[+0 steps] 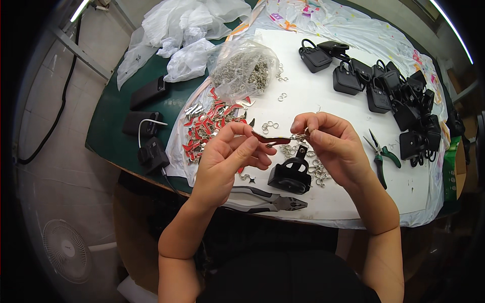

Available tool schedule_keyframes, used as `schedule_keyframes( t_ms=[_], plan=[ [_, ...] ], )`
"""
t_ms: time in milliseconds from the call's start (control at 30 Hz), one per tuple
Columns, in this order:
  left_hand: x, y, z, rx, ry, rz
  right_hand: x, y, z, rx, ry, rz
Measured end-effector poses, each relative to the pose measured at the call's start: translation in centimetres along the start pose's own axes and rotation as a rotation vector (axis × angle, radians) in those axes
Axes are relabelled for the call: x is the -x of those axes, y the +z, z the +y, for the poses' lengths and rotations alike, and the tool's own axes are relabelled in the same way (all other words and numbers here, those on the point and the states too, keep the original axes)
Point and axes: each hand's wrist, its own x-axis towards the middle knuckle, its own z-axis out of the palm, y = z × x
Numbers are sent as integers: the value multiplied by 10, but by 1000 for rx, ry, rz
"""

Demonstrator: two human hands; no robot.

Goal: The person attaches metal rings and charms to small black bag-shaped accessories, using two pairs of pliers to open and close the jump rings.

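My left hand (pixel 222 159) is closed on a red, silver-edged high-heel shoe charm (pixel 273 139), pinched between thumb and fingers. The fingers of my right hand (pixel 337 144) pinch a small metal clasp (pixel 301 136) at the charm's tip, partly hidden by the fingertips. Just below, between my hands, is a miniature black handbag (pixel 290 177) with a strap standing up toward the clasp; I cannot tell whether the two are joined. Loose metal rings (pixel 318 171) lie around the bag. Large grey-handled pliers (pixel 273 201) rest at the table's near edge.
Red shoe charms (pixel 212 121) are piled left, beside a clear bag of metal rings (pixel 242 70). Green-and-black pliers (pixel 380 156) lie open at right. Many miniature black handbags (pixel 399 96) are heaped far right. Black power banks (pixel 141 123) and crumpled plastic bags (pixel 187 30) sit left.
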Motion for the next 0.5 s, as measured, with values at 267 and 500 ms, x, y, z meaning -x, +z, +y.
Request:
schedule_keyframes(
  t_ms=[267,500],
  plan=[
    [38,34,-39,-806,229,-88,4,-23,-13,425,114,-129],
    [23,33,-47,-807,410,-95,5,-24,-13,676,142,-431]
  ],
)
